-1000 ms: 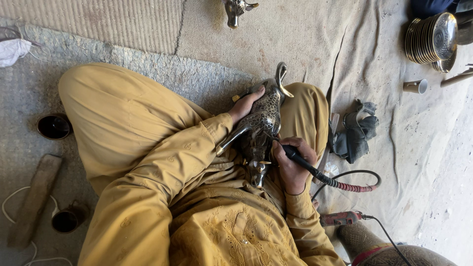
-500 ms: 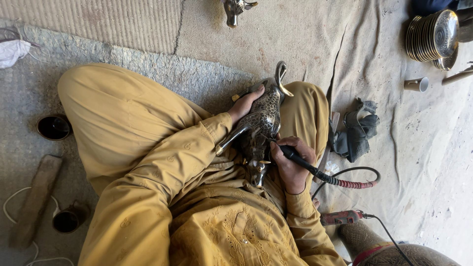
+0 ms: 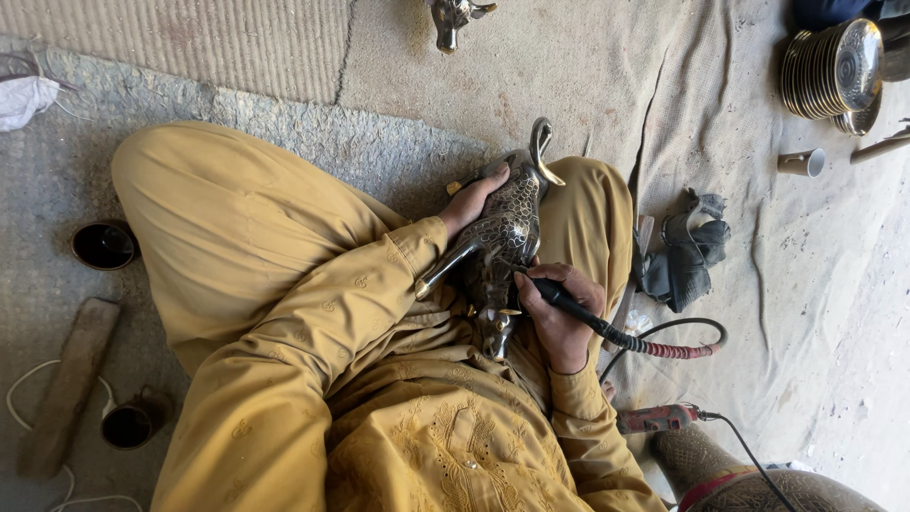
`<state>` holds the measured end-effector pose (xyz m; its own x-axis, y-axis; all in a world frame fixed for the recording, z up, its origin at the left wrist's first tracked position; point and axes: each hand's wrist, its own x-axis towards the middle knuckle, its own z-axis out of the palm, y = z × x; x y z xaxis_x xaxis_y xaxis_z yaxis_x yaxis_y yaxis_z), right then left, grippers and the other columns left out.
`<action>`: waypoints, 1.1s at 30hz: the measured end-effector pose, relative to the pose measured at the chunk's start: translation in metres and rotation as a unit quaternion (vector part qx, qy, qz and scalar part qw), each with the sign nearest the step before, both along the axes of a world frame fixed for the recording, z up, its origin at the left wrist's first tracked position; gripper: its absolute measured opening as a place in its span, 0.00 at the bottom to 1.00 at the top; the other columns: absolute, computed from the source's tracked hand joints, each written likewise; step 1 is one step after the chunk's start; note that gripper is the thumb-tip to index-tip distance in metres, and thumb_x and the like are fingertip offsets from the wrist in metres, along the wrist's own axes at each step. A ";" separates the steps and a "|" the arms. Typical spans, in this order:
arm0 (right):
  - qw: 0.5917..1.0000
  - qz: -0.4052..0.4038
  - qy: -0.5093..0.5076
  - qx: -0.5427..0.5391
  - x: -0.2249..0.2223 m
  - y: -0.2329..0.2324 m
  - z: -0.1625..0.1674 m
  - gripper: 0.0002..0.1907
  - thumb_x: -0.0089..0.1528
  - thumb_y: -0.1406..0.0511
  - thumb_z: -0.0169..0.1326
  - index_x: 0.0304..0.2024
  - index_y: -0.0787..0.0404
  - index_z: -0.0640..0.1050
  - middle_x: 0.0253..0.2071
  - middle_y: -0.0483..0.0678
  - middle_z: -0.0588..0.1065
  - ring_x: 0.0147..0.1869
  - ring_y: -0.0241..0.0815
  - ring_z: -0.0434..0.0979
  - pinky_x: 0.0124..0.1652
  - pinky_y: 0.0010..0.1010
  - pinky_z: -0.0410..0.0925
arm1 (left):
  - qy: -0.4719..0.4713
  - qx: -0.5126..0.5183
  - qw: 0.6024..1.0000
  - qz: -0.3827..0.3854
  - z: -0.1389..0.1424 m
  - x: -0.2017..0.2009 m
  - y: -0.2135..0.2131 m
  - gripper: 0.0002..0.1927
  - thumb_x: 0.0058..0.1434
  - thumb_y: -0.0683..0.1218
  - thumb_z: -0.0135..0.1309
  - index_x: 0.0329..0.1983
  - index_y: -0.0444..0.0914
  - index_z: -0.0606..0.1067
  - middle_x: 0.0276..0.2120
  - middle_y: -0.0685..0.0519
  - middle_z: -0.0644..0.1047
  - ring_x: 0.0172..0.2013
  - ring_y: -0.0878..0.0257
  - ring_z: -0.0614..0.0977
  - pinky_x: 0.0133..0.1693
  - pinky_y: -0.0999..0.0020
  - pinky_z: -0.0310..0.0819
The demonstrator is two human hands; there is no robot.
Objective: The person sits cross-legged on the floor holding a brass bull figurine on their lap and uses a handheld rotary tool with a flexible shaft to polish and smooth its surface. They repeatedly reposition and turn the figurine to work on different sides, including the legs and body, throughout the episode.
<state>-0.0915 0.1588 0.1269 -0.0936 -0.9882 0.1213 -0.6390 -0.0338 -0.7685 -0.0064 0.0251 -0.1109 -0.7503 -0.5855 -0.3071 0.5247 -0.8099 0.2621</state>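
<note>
Brass animal figurine point(image 3: 502, 242), dark and engraved, at frame centre: left hand point(image 3: 471, 199) cups it, right hand point(image 3: 559, 318) pinches engraving handpiece point(image 3: 578, 308); unchanged since earlier.

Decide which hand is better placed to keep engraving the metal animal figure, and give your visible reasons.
Right. The right hand grips the black engraving tool, its tip on the metal figure; the left hand only steadies the figure.
</note>
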 end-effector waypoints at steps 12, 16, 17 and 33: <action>0.987 -0.063 -0.146 0.015 -0.011 0.006 -0.014 0.07 0.58 0.72 0.65 0.34 0.65 0.78 0.29 0.43 0.78 0.27 0.29 0.72 0.29 0.20 0.65 | 0.012 -0.002 1.000 0.006 0.010 0.004 0.000 0.25 0.72 0.62 0.48 0.48 0.35 0.75 0.34 0.52 0.79 0.29 0.64 0.81 0.35 0.69 0.78; 0.991 -0.067 -0.109 -0.032 -0.018 0.006 -0.019 0.07 0.61 0.73 0.64 0.36 0.66 0.77 0.34 0.45 0.77 0.34 0.29 0.72 0.36 0.19 0.66 | 0.004 -0.006 1.000 -0.005 0.012 0.005 0.000 0.26 0.70 0.63 0.47 0.47 0.35 0.75 0.33 0.52 0.79 0.28 0.64 0.82 0.36 0.69 0.80; 0.990 -0.071 -0.121 -0.033 -0.019 0.007 -0.020 0.07 0.62 0.73 0.64 0.36 0.66 0.77 0.35 0.45 0.76 0.34 0.29 0.72 0.36 0.18 0.66 | 0.002 -0.011 1.000 -0.006 0.011 0.005 0.000 0.27 0.70 0.64 0.46 0.47 0.35 0.75 0.32 0.52 0.79 0.28 0.64 0.81 0.35 0.69 0.80; 0.979 -0.132 -0.153 0.012 -0.014 0.005 -0.018 0.07 0.63 0.72 0.63 0.38 0.64 0.76 0.29 0.41 0.75 0.30 0.26 0.72 0.33 0.17 0.66 | -0.008 -0.013 1.000 0.006 0.021 0.009 0.001 0.25 0.71 0.63 0.47 0.46 0.36 0.77 0.33 0.53 0.80 0.29 0.65 0.82 0.36 0.70 0.79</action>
